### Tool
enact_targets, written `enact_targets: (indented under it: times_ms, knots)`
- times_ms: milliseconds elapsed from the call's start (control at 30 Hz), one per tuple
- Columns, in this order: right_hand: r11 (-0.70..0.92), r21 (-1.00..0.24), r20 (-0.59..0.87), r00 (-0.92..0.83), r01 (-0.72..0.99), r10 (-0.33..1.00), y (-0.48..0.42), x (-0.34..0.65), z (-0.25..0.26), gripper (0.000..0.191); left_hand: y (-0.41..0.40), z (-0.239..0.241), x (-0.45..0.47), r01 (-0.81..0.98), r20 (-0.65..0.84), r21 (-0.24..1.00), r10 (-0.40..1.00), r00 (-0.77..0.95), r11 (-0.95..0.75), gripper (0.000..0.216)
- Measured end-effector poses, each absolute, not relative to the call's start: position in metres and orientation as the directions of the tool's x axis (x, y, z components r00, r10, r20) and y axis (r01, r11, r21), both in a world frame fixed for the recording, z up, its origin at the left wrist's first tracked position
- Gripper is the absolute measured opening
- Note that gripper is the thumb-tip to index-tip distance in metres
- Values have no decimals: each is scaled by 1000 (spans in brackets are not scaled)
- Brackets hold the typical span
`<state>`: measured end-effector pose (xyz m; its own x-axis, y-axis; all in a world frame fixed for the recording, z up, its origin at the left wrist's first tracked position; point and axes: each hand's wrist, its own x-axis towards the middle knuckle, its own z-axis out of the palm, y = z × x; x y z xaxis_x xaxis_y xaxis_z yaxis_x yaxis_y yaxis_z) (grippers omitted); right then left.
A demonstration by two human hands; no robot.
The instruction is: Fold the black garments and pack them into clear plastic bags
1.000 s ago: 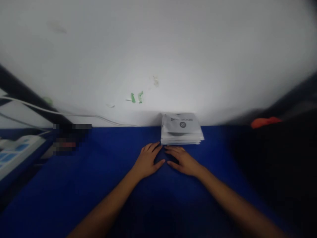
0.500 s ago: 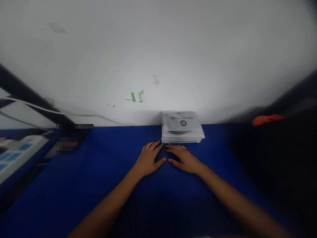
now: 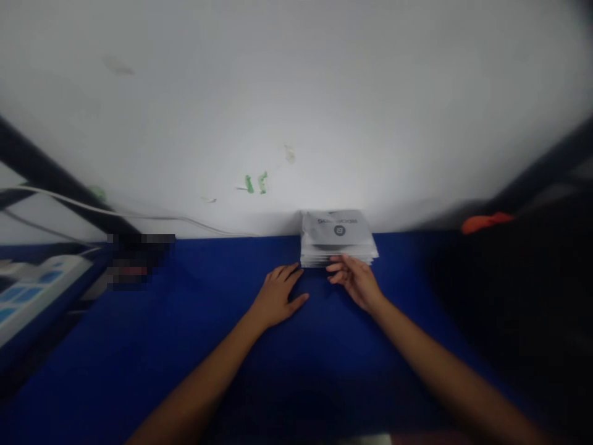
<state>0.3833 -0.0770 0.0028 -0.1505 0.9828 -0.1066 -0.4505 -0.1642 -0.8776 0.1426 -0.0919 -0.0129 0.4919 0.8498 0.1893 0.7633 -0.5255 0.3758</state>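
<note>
A stack of grey-white plastic packets [image 3: 334, 238] with dark print lies on the blue tabletop [image 3: 213, 278], close to the wall. My left hand [image 3: 277, 298] rests flat on the table, fingers spread, just in front of the stack's left corner. My right hand [image 3: 356, 279] is raised at the stack's front edge, its fingers apart and slightly curled. Its fingertips overlap the packet edges in the view; whether they touch them I cannot tell. Nothing shows in either hand.
A white wall [image 3: 296, 99] with bits of green tape stands behind the table. On the left are a white power strip [image 3: 41, 290], a white cable [image 3: 185, 217] and a blurred-out dark object [image 3: 139, 259]. An orange item [image 3: 486, 223] lies at the right beside a dark mass.
My right hand has lifted off the table and moved forward to the front edge of the stack, turning as it rose. My left hand has stayed in place.
</note>
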Motion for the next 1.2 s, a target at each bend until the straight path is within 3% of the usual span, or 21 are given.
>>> enact_targets:
  times_ms: [300, 500, 633, 733, 833, 967, 1100, 1200]
  knots:
    - [-190, -848, -222, 4, -495, 975, -79, 386, 8, 19, -93, -6, 144, 768, 154, 391, 859, 488, -507, 60]
    - [8, -911, -37, 103, -412, 994, -79, 388, 7, 19, -87, -6, 137, 720, 212, 454, 849, 485, -525, 48]
    - [-10, -922, 9, -46, -388, 999, -92, 385, 9, 24, -75, -9, 124, 679, 307, 617, 916, 260, -399, 40]
    - [-108, -929, -30, -220, -353, 975, -106, 381, 10, 22, -64, -11, 111, 529, 259, 805, 961, 94, -269, 33]
    - [-214, -935, -91, -394, -282, 915, -118, 378, 9, 18, -60, -7, 105, 411, 194, 890, 980, 49, -197, 28]
    - [-332, -934, -186, -613, -132, 768, -126, 370, 6, 13, -73, 6, 119, 405, 194, 884, 971, 140, -235, 33]
    - [-318, -948, -228, -755, 27, 615, -130, 359, 6, 10, -95, 16, 140, 475, 114, 819, 902, 416, -322, 37]
    - [-252, -964, -228, -735, 80, 639, -132, 351, 7, 16, -104, 16, 146, 522, 35, 784, 862, 505, -337, 42]
